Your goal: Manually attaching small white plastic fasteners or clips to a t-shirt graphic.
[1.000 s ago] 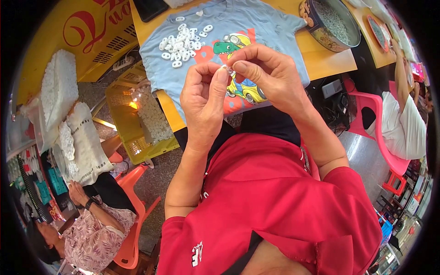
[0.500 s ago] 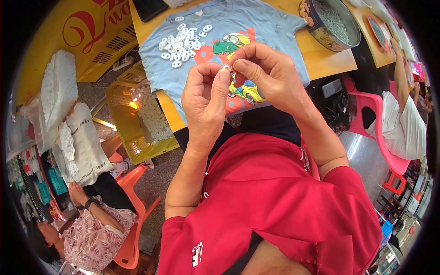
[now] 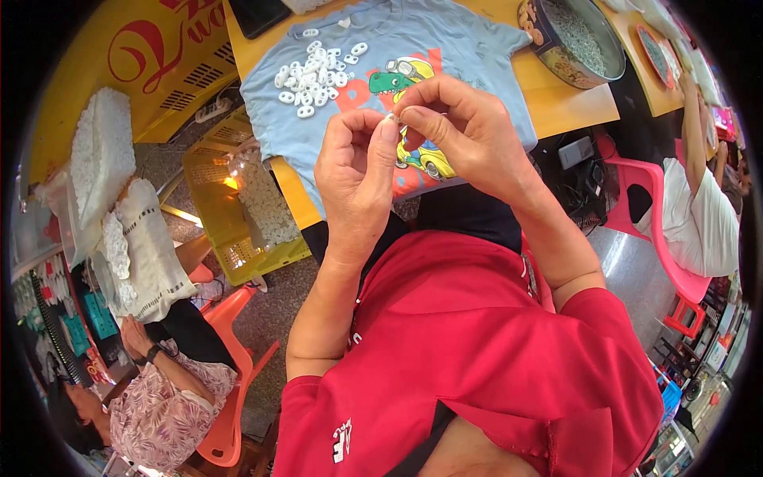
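Over a light blue T-shirt [image 3: 469, 48] laid on the table, my two hands meet at the fingertips. My left hand [image 3: 358, 179] pinches a small whitish piece [image 3: 391, 117] between thumb and forefinger. From the other side my right hand [image 3: 473, 147] closes thumb and forefinger on the same spot. Fingers mostly cover the piece, so its shape cannot be made out. Left of my hands, a loose heap of small white oval plastic pieces [image 3: 314, 75], each with two holes, lies on the shirt. A printed cartoon dinosaur [image 3: 387, 83] shows just beyond my fingers.
A round tin [image 3: 592, 82] of tiny clear bits stands at the back right. Below the table's left side is a yellow crate [image 3: 238, 270] with white pieces inside. Co-workers sit at both sides, near an orange chair [image 3: 238, 381] and a pink chair [image 3: 660, 191].
My right thumb and fingers have shifted very slightly left against the left fingertips. Both hands keep their pinch, and the heap looks the same.
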A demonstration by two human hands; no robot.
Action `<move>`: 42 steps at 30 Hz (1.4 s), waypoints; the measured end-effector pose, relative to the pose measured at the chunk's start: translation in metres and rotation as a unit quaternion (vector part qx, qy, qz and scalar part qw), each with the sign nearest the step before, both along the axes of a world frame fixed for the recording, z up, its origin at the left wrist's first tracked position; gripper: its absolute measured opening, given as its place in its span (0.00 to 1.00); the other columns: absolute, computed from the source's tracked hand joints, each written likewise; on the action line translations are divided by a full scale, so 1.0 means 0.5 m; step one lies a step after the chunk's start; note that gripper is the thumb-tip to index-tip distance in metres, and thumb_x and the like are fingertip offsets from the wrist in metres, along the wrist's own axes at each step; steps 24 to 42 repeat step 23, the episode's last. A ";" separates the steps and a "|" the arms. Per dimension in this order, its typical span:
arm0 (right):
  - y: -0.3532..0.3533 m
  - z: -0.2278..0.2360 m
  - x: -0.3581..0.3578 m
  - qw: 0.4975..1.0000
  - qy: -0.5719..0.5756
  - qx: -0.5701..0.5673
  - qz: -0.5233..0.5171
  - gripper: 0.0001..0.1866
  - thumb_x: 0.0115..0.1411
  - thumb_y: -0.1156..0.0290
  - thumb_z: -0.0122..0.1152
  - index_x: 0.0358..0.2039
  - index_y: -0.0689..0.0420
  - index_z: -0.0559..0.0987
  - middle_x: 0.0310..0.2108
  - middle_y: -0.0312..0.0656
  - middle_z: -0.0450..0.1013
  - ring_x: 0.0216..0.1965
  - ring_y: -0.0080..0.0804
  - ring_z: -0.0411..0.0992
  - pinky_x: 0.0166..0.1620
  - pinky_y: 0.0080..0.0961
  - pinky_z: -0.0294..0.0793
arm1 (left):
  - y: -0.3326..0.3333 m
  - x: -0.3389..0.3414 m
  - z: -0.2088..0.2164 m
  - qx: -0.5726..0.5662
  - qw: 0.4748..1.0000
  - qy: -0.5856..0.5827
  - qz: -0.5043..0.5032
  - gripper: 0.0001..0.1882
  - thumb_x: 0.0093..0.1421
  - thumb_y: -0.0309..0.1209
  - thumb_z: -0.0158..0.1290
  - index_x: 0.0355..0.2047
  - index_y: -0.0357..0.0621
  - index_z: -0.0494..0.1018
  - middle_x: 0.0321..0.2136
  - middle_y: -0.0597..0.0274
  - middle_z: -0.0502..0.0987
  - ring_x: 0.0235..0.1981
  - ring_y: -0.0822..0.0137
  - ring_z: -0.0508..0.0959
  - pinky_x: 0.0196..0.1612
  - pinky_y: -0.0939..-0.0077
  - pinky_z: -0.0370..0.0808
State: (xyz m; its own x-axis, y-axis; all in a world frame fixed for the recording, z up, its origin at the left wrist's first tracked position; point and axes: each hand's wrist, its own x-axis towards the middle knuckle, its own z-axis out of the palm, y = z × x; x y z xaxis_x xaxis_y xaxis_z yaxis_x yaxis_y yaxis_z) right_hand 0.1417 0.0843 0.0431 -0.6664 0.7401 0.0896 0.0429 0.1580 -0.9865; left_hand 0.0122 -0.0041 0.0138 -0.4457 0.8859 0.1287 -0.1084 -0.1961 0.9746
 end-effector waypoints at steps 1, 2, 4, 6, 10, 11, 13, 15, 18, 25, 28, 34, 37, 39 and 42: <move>0.000 -0.001 0.000 1.000 -0.007 0.015 -0.002 0.08 0.64 0.74 0.57 0.39 0.67 0.76 0.31 0.39 0.75 0.31 0.21 0.74 0.35 0.16 0.75 | 0.000 0.000 -0.001 0.002 1.000 0.001 0.002 0.06 0.64 0.27 0.53 0.38 0.38 0.68 0.31 0.68 0.73 0.28 0.83 0.70 0.30 0.88 0.68; 0.000 -0.001 0.000 1.000 -0.006 0.015 -0.002 0.08 0.64 0.74 0.57 0.39 0.67 0.76 0.31 0.39 0.75 0.31 0.21 0.74 0.35 0.16 0.75 | 0.000 0.000 -0.001 0.002 1.000 0.001 0.002 0.06 0.64 0.27 0.53 0.38 0.38 0.68 0.31 0.68 0.73 0.28 0.83 0.70 0.30 0.88 0.68; 0.001 -0.001 0.001 0.999 -0.021 0.033 -0.006 0.08 0.64 0.74 0.57 0.39 0.67 0.76 0.31 0.39 0.75 0.31 0.21 0.75 0.35 0.16 0.75 | -0.001 -0.001 0.001 -0.016 1.000 0.003 0.001 0.06 0.64 0.27 0.53 0.38 0.38 0.68 0.31 0.68 0.73 0.28 0.83 0.70 0.30 0.88 0.68; -0.002 0.001 0.000 1.000 -0.011 0.023 -0.009 0.08 0.64 0.75 0.57 0.39 0.67 0.76 0.31 0.39 0.75 0.30 0.21 0.75 0.35 0.16 0.75 | 0.000 -0.001 0.000 -0.007 1.000 0.000 0.002 0.06 0.64 0.27 0.53 0.38 0.37 0.68 0.31 0.68 0.73 0.28 0.83 0.70 0.30 0.88 0.68; 0.000 0.000 0.002 1.000 0.008 -0.025 -0.011 0.08 0.63 0.74 0.57 0.39 0.67 0.76 0.31 0.39 0.75 0.30 0.21 0.75 0.35 0.16 0.75 | -0.001 -0.002 0.001 -0.009 1.000 -0.002 0.003 0.07 0.64 0.27 0.53 0.38 0.37 0.69 0.31 0.68 0.73 0.28 0.83 0.70 0.30 0.88 0.68; 0.000 0.000 0.002 1.000 0.008 -0.025 -0.012 0.08 0.63 0.74 0.57 0.39 0.67 0.76 0.31 0.39 0.75 0.30 0.21 0.75 0.35 0.16 0.75 | -0.001 -0.002 0.000 -0.009 1.000 -0.002 0.003 0.07 0.64 0.27 0.53 0.38 0.37 0.69 0.31 0.68 0.73 0.28 0.83 0.70 0.30 0.88 0.68; 0.001 0.000 0.003 1.000 -0.008 -0.003 -0.007 0.09 0.64 0.74 0.57 0.39 0.67 0.76 0.31 0.39 0.75 0.31 0.21 0.76 0.35 0.16 0.75 | 0.000 -0.001 -0.002 0.000 1.000 0.002 0.007 0.07 0.64 0.27 0.53 0.37 0.37 0.69 0.31 0.68 0.73 0.28 0.83 0.70 0.30 0.88 0.68; 0.004 -0.003 0.004 1.000 -0.010 -0.012 -0.005 0.09 0.64 0.73 0.57 0.39 0.67 0.76 0.31 0.39 0.75 0.31 0.21 0.75 0.35 0.16 0.75 | -0.001 0.000 0.000 -0.009 1.000 -0.001 0.005 0.07 0.64 0.27 0.53 0.37 0.37 0.69 0.31 0.68 0.73 0.28 0.83 0.70 0.30 0.88 0.68; 0.010 -0.006 0.005 0.999 -0.003 -0.050 0.002 0.10 0.64 0.72 0.57 0.39 0.67 0.76 0.31 0.38 0.75 0.31 0.21 0.75 0.36 0.17 0.75 | 0.001 0.001 -0.002 -0.009 1.000 -0.002 0.001 0.06 0.64 0.27 0.53 0.37 0.37 0.69 0.31 0.67 0.73 0.29 0.83 0.70 0.31 0.88 0.69; 0.012 -0.006 0.006 0.994 0.017 -0.104 0.017 0.10 0.64 0.70 0.57 0.40 0.66 0.76 0.32 0.38 0.75 0.31 0.20 0.75 0.36 0.17 0.76 | 0.000 0.003 0.003 -0.014 1.000 -0.015 -0.007 0.06 0.64 0.27 0.53 0.37 0.37 0.69 0.32 0.67 0.73 0.31 0.82 0.71 0.34 0.87 0.70; 0.012 -0.006 0.006 0.994 0.017 -0.104 0.017 0.10 0.64 0.70 0.57 0.40 0.66 0.76 0.32 0.38 0.75 0.31 0.20 0.75 0.36 0.17 0.76 | 0.000 0.003 0.003 -0.014 1.000 -0.015 -0.007 0.06 0.64 0.27 0.53 0.37 0.37 0.69 0.32 0.67 0.73 0.31 0.82 0.71 0.34 0.87 0.70; 0.012 -0.006 0.006 0.994 0.017 -0.104 0.017 0.10 0.64 0.70 0.57 0.40 0.66 0.76 0.32 0.38 0.75 0.31 0.20 0.75 0.36 0.17 0.76 | 0.000 0.003 0.003 -0.014 1.000 -0.015 -0.007 0.06 0.64 0.27 0.53 0.37 0.37 0.69 0.32 0.67 0.73 0.31 0.82 0.71 0.34 0.87 0.70; 0.012 -0.006 0.006 0.994 0.017 -0.104 0.017 0.10 0.64 0.70 0.57 0.40 0.66 0.76 0.32 0.38 0.75 0.31 0.20 0.75 0.36 0.17 0.76 | 0.000 0.003 0.003 -0.014 1.000 -0.015 -0.007 0.06 0.64 0.27 0.53 0.37 0.37 0.69 0.32 0.67 0.73 0.31 0.82 0.71 0.34 0.87 0.70; 0.012 -0.006 0.006 0.994 0.017 -0.104 0.017 0.10 0.64 0.70 0.57 0.40 0.66 0.76 0.32 0.38 0.75 0.31 0.20 0.75 0.36 0.17 0.76 | 0.000 0.003 0.003 -0.014 1.000 -0.015 -0.007 0.06 0.64 0.27 0.53 0.37 0.37 0.69 0.32 0.67 0.73 0.31 0.82 0.71 0.34 0.87 0.70; 0.012 -0.006 0.006 0.994 0.017 -0.104 0.017 0.10 0.64 0.70 0.57 0.40 0.66 0.76 0.32 0.38 0.75 0.31 0.20 0.75 0.36 0.17 0.76 | 0.000 0.003 0.003 -0.014 1.000 -0.015 -0.007 0.06 0.64 0.27 0.53 0.37 0.37 0.69 0.32 0.67 0.73 0.31 0.82 0.71 0.34 0.87 0.70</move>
